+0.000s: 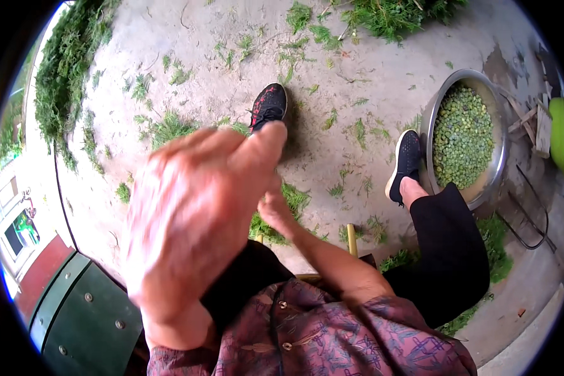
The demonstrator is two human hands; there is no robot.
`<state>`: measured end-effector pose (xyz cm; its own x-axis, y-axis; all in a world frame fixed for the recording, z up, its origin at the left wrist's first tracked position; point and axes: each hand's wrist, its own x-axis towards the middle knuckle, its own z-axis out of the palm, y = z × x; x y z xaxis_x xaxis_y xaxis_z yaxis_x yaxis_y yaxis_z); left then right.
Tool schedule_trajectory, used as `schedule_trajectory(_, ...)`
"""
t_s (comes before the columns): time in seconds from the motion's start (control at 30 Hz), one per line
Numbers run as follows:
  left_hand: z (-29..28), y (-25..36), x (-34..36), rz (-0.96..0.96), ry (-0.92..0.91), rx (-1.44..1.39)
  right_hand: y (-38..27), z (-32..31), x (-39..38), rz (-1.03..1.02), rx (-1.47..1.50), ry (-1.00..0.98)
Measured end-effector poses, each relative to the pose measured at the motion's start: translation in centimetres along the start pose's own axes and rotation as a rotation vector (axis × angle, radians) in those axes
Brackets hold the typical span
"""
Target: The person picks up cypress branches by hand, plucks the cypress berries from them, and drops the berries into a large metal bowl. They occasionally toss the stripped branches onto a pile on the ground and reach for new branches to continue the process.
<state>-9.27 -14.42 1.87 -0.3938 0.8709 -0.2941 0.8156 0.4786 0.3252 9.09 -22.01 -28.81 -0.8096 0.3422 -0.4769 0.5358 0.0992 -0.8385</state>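
Raised close to the camera, my left hand (197,207) is smeared by motion, its back turned up. Its fingers curl under and away from view; whatever they hold, if anything, is hidden. My right hand (276,210) is lower down and partly behind the left one, with its fingers mostly covered, so its grip cannot be made out. Green feathery sprigs (294,197) show just beyond the right hand. Black shoes (269,103) with red marks are on my feet, one on each side of the littered concrete.
A metal basin (431,103) full of small green berries (464,138) stands beside my right foot. Cut evergreen branches (401,15) lie at the far edge, and more foliage (69,75) is heaped at left. A dark green studded object (84,319) is at lower left.
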Motion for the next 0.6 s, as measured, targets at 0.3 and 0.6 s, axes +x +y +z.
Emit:
schedule_trajectory(0.3,-3.2,-2.5,-4.5,-0.199,0.639,-0.856,0.8,-25.7,-0.6,0.043,-0.479,0.47)
schedule_trajectory(0.6,37.9,-7.6,-20.3,-0.414,-0.149,-1.514,-4.2,-23.4,-5.1,0.248,0.247,0.212)
